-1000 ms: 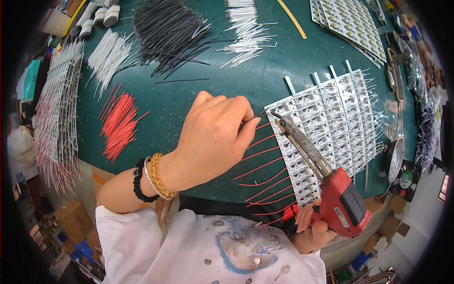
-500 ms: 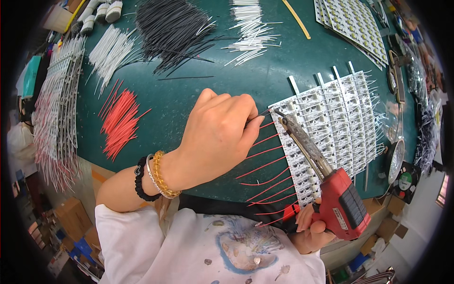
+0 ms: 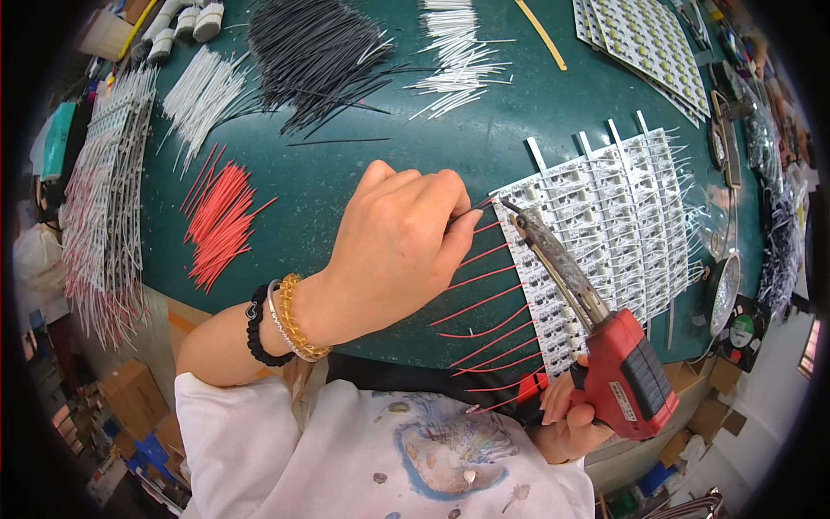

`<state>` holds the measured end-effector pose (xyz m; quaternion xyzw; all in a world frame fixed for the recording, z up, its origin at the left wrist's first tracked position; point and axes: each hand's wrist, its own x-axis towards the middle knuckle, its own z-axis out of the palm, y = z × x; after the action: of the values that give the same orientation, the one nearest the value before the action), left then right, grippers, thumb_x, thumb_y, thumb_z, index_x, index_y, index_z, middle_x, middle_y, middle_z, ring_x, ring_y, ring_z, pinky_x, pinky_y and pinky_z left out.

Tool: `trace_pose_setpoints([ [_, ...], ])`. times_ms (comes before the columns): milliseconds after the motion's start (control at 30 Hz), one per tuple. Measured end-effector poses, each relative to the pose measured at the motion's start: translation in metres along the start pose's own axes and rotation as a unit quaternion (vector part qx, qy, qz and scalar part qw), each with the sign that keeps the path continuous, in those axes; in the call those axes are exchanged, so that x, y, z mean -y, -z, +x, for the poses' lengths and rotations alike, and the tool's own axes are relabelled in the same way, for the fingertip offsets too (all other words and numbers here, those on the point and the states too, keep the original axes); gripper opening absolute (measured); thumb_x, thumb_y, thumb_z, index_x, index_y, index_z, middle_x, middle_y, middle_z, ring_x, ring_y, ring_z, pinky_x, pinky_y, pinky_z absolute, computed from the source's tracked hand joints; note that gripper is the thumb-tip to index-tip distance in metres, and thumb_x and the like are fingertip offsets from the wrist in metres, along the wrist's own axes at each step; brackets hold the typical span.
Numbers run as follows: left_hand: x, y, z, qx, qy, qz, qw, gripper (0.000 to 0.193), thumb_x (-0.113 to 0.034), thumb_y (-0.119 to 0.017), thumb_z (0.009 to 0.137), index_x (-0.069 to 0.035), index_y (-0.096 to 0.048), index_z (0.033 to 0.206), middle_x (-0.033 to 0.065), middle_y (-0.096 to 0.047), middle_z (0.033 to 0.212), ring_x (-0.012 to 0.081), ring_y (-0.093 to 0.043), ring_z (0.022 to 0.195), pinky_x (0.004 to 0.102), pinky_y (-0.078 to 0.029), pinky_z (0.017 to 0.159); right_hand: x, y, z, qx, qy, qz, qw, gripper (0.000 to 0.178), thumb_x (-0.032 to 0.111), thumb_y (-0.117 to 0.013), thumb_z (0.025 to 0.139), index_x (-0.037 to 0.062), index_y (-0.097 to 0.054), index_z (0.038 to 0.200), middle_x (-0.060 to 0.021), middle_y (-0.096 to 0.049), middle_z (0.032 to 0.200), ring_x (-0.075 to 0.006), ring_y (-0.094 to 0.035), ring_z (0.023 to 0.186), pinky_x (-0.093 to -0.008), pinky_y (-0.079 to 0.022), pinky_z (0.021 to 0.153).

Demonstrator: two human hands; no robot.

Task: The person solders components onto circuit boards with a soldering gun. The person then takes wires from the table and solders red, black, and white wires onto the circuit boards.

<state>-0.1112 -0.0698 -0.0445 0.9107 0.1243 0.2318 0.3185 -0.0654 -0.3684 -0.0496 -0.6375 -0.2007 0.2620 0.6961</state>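
Observation:
Pinched between thumb and forefinger of my left hand (image 3: 402, 238) is a thin red wire (image 3: 486, 204), its far end at the upper left corner of a white circuit board panel (image 3: 596, 233). My right hand (image 3: 571, 415) is wrapped round the handle of a red soldering gun (image 3: 624, 372). The gun's dark tip touches or nearly touches the panel's corner beside the wire end; I cannot tell which. Below my left hand, several red wires (image 3: 480, 303) stick out from the panel's left edge. White wires cross the panel and stick out on its right side.
Loose red wires (image 3: 223, 225), white wires (image 3: 203, 95) and a black wire pile (image 3: 316, 60) lie on the green table (image 3: 415, 143). More white wires (image 3: 454, 52) lie farther back. A wired panel stack (image 3: 108, 208) is at left, other panels (image 3: 648, 52) far right.
Almost nothing differs. Both hands, the wire and the soldering gun keep practically the same places, with only a very slight shift.

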Motion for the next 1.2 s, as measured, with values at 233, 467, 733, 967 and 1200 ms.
trace_pose_setpoints([
  [233, -0.003, 0.000, 0.002, -0.027, 0.019, -0.003, 0.999, 0.015, -0.005, -0.073, 0.076, -0.006, -0.058, 0.072, 0.0017, -0.056, 0.061, 0.0181, -0.048, 0.053, 0.0316, -0.036, 0.064, 0.006, -0.011, -0.002, -0.087, 0.012, -0.010, 0.996, 0.082, 0.052, -0.070, 0.079, -0.0115, -0.042, 0.123, -0.0033, -0.050, 0.051, -0.0132, -0.047, 0.038, -0.0257, -0.040, 0.041],
  [467, -0.009, 0.009, -0.005, 0.040, 0.051, -0.084, 0.994, 0.010, -0.005, -0.073, 0.076, -0.006, -0.064, 0.072, 0.0016, -0.060, 0.065, 0.0174, -0.049, 0.058, 0.0303, -0.035, 0.072, 0.002, 0.008, 0.005, 0.089, 0.073, -0.006, 0.993, 0.083, 0.054, -0.068, 0.080, -0.0091, -0.041, 0.127, -0.0027, -0.051, 0.051, -0.0138, -0.048, 0.039, -0.0267, -0.042, 0.044],
  [733, -0.012, -0.005, -0.003, 0.027, 0.016, -0.030, 0.999, 0.018, -0.007, -0.072, 0.078, -0.007, -0.057, 0.069, 0.0011, -0.051, 0.059, 0.0176, -0.043, 0.053, 0.0322, -0.034, 0.068, -0.008, 0.017, -0.006, 0.118, 0.082, -0.021, 0.989, 0.081, 0.055, -0.066, 0.081, -0.0087, -0.043, 0.125, -0.0028, -0.052, 0.052, -0.0133, -0.048, 0.039, -0.0267, -0.040, 0.042],
  [967, -0.009, -0.006, -0.008, 0.005, 0.007, -0.008, 1.000, 0.019, -0.006, -0.072, 0.078, -0.007, -0.055, 0.069, 0.0010, -0.050, 0.058, 0.0178, -0.043, 0.052, 0.0328, -0.034, 0.066, 0.004, 0.030, 0.004, 0.250, -0.067, 0.018, 0.966, 0.012, 0.015, -0.062, 0.081, 0.0049, -0.057, 0.080, -0.0070, -0.059, 0.075, -0.0224, -0.060, 0.065, -0.0326, -0.046, 0.058],
  [1200, -0.008, -0.007, -0.005, 0.004, -0.004, -0.004, 1.000, 0.020, -0.006, -0.072, 0.078, -0.007, -0.054, 0.069, 0.0010, -0.050, 0.058, 0.0179, -0.044, 0.052, 0.0328, -0.034, 0.066, 0.004, 0.037, -0.007, 0.192, -0.115, 0.039, 0.974, 0.017, 0.015, -0.068, 0.079, 0.0025, -0.063, 0.089, -0.0073, -0.064, 0.077, -0.0187, -0.063, 0.069, -0.0311, -0.049, 0.063],
])
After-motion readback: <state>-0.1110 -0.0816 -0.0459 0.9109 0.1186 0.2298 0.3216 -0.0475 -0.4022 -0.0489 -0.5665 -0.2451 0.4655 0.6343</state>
